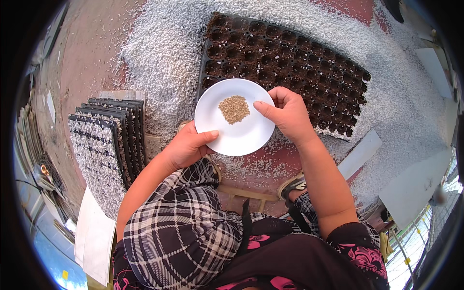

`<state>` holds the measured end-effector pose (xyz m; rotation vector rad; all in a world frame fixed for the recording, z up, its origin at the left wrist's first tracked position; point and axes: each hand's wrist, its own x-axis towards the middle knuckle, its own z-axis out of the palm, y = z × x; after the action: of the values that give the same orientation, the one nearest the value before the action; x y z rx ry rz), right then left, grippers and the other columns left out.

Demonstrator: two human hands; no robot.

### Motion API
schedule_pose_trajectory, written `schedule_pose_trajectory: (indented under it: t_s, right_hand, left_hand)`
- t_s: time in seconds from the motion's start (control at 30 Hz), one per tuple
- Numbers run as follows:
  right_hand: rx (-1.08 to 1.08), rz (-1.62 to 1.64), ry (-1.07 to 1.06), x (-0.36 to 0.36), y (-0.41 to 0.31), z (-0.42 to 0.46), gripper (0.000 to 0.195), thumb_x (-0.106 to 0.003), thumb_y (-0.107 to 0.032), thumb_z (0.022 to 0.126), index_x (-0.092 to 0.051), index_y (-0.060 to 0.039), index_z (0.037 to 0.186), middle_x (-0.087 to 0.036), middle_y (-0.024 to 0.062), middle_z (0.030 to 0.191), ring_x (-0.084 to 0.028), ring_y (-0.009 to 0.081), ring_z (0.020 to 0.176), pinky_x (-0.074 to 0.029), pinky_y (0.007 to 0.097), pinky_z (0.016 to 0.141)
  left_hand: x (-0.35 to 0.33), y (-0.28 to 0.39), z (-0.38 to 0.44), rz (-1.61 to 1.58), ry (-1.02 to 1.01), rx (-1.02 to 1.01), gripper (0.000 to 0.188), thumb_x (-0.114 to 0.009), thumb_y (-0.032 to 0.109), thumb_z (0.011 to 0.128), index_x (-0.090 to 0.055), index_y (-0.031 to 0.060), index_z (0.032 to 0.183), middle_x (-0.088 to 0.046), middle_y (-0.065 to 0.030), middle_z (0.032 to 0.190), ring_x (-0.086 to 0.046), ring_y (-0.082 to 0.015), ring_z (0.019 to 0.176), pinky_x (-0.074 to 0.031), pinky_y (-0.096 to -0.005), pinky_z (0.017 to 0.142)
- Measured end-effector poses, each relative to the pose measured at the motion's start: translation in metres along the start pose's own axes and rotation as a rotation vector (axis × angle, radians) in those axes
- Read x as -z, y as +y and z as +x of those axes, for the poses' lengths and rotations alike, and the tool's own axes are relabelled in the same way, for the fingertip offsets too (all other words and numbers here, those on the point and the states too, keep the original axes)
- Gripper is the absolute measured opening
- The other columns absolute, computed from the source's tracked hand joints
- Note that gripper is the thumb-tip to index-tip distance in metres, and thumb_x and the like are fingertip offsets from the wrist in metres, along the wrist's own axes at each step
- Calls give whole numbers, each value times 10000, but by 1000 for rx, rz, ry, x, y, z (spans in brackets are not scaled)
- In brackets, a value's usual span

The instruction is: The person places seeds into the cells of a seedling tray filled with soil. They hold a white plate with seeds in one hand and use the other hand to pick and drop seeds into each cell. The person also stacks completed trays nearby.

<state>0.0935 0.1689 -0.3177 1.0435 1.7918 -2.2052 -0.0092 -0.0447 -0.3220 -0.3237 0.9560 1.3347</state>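
A round white plate [242, 142] is held between my two hands, above my lap. On its middle lies a small heap of tan seeds [234, 109]. My left hand [188, 144] grips the lower left rim, thumb on top and fingers underneath. At the upper right rim, my right hand [286, 112] pinches the edge with the thumb on the plate's face. Beyond the plate lies a black seedling tray [286, 61] filled with dark soil, a dimple in each cell. White granules are scattered over the soil. The plate and my right hand hide the tray's near edge.
White granules [163, 54], perlite-like, are heaped around the tray. At left, several stacked trays [105, 145] topped with granules lean on edge. A flat pale strip [360, 154] lies right of my right forearm. My shoe [293, 183] rests below the tray.
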Motion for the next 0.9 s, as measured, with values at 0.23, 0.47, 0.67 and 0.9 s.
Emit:
schedule_pose_trajectory:
  t_s: [0.23, 0.47, 0.67, 0.9]
  right_hand:
    - [50, -152, 138, 0, 4, -7, 166, -687, -133, 726, -608, 9, 758, -618, 43, 688, -550, 70, 602, -449, 227, 535]
    - [29, 39, 239, 2, 19, -14, 141, -642, -92, 759, -628, 38, 813, -630, 49, 708, -550, 62, 599, -447, 210, 536]
    - [115, 69, 414, -1, 31, -15, 143, -639, -101, 775, -627, 36, 811, -624, 34, 700, -537, 54, 591, -444, 209, 538]
    - [405, -423, 602, 7, 42, -12, 100, -590, -76, 794, -576, 12, 750, -572, 58, 607, -505, 81, 551, -418, 247, 516]
  left_hand:
    - [-6, 0, 3, 26, -26, -5, 448, -583, 106, 830, -381, 20, 1220, -523, -111, 1155, -546, -207, 1038, -467, -374, 883]
    - [-6, -4, 8, 85, -23, 13, 447, -579, 114, 834, -376, 21, 1221, -527, -113, 1148, -558, -204, 1019, -481, -366, 863]
    - [-9, -4, 10, 81, -9, 12, 436, -574, 111, 836, -380, 11, 1213, -529, -118, 1143, -559, -205, 1017, -482, -365, 862]
    - [-12, -7, 15, 86, 12, 6, 406, -557, 106, 845, -392, 0, 1201, -530, -118, 1138, -564, -207, 1005, -485, -371, 861]
